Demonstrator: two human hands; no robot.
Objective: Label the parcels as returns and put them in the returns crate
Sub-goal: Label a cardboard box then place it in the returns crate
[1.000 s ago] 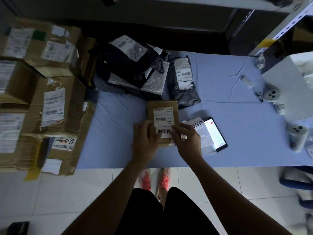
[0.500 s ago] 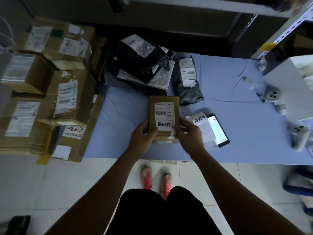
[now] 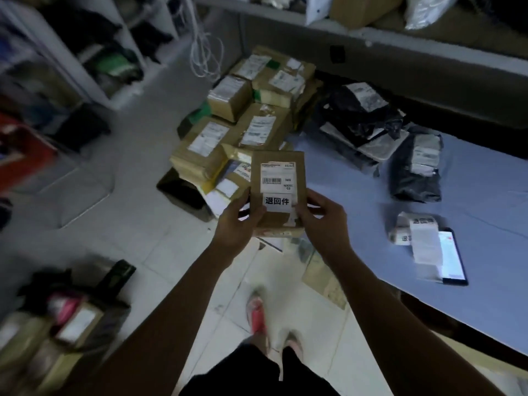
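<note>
A small brown cardboard parcel (image 3: pixel 278 160) with a white shipping label and a white returns sticker (image 3: pixel 277 202) under it is held up in the air, off the blue table (image 3: pixel 471 190). My left hand (image 3: pixel 238 224) grips its lower left edge and my right hand (image 3: pixel 323 221) grips its lower right edge. A roll of returns labels (image 3: pixel 411 228) lies on the table at the right. At the lower left stands a container with parcels (image 3: pixel 65 324) in it; its edges are blurred.
A heap of brown boxes (image 3: pixel 245 121) sits on the floor behind the held parcel. Black and grey mailer bags (image 3: pixel 414 172) lie on the table, and a phone (image 3: pixel 453 260) lies beside the label roll. White shelves (image 3: pixel 94 52) stand at the far left.
Both hands lifted the parcel off the table and carried it left, over the floor. My view has swung left, bringing the shelves and the lower-left container into sight.
</note>
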